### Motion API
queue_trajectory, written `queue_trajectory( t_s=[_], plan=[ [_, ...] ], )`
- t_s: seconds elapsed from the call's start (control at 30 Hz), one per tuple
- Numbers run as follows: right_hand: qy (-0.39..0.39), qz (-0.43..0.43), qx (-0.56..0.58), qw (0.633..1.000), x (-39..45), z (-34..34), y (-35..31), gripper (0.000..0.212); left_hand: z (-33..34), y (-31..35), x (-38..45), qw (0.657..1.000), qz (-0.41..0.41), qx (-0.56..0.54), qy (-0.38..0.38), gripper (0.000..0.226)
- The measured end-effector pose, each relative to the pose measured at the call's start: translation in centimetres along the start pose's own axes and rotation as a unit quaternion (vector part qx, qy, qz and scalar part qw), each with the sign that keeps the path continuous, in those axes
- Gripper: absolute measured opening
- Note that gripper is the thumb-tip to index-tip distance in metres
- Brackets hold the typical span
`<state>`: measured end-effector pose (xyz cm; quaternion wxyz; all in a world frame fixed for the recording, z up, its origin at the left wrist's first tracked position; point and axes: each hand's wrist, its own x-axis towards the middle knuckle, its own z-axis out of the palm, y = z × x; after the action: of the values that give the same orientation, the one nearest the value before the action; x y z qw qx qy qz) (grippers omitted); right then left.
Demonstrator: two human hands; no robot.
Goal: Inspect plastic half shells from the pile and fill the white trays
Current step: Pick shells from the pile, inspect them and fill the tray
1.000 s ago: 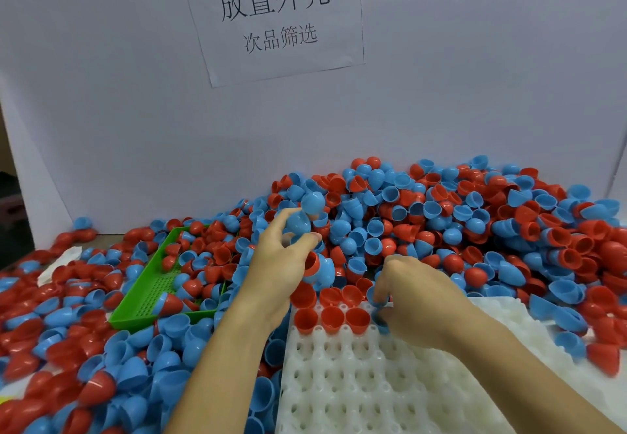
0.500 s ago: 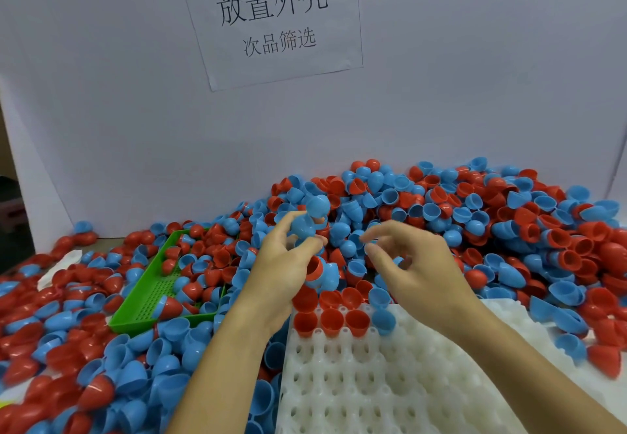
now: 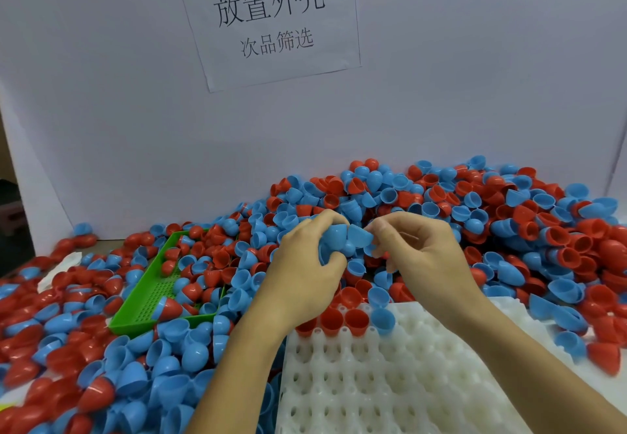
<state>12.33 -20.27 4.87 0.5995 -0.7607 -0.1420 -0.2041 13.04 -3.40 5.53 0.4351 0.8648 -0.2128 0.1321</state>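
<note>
1. My left hand (image 3: 305, 274) curls round a small clutch of blue shells (image 3: 334, 242), thumb underneath and fingers over the top. I judge two or three sit in that grip, though the palm hides the count.
2. My right hand (image 3: 424, 253) pinches one blue shell (image 3: 360, 236) between thumb and forefinger, the other fingers loosely bent. It touches the left hand's clutch, above the far edge of the tray (image 3: 407, 376) and in front of the pile (image 3: 441, 209).
3. These shells look thin, light and smooth, so I expect them to slip and to flex if squeezed hard. The rim is the best hold: a pad inside, a pad outside.
4. The pinched shell lies on its side, its axis running roughly left to right. I cannot tell for sure which end is the mouth.
5. Along the tray's far edge, red cups (image 3: 342, 320) and a blue cup (image 3: 383, 321) sit mouth up, axes upright. The pinched shell needs turning the same way before it goes in the next pocket.
6. The green bin (image 3: 149, 294) lies off the tray's left side, half buried in shells.
</note>
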Motion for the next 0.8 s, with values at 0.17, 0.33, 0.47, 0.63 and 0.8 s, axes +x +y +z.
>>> queue_trajectory(
  t_s=[0.17,0.33,0.47,0.63,0.8],
  plan=[
    [0.004,0.02,-0.058,0.998,0.0,0.0,0.0,0.023,0.2,0.3,-0.1,0.999,0.007,0.044,0.027,0.028],
    [-0.04,0.145,-0.023,0.988,0.2,-0.5,-0.8,0.041,0.5,0.6,-0.2,0.989,0.045,0.14,0.026,0.032],
    [-0.082,0.215,0.005,0.973,0.4,-0.7,-0.9,0.056,0.6,0.9,-0.3,0.972,0.084,0.22,0.011,0.038],
    [-0.129,0.245,0.036,0.96,0.2,-0.9,-1.2,0.026,0.6,1.0,-0.2,0.963,0.113,0.245,0.017,0.031],
    [-0.108,0.242,-0.01,0.964,0.5,-1.3,-0.5,0.013,0.7,0.5,-0.1,0.973,0.085,0.213,0.039,0.042]
  ],
)
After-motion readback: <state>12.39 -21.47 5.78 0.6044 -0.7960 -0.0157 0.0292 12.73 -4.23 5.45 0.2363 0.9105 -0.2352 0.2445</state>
